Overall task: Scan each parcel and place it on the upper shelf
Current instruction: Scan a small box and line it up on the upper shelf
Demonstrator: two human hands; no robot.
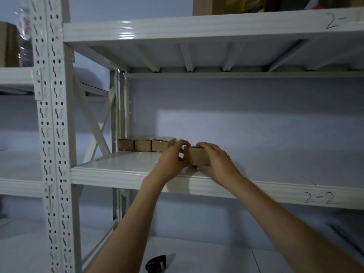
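A small brown cardboard parcel [197,156] sits low over the white shelf [122,168] marked 2-2. My left hand [173,160] pinches its left end with thumb and fingers. My right hand [215,160] grips its right side, fingers curled over the top and thumb underneath. Whether the parcel touches the shelf surface I cannot tell. Three similar parcels [145,144] stand in a row at the back left of the same shelf. A black scanner [156,264] lies on the lower surface between my forearms.
A white perforated upright [53,134] stands at the left. The shelf above, marked 2-1 [216,26], carries cardboard boxes [202,5]. To the right of the held parcel the shelf surface is bare. A neighbouring rack at far left holds wrapped boxes [11,44].
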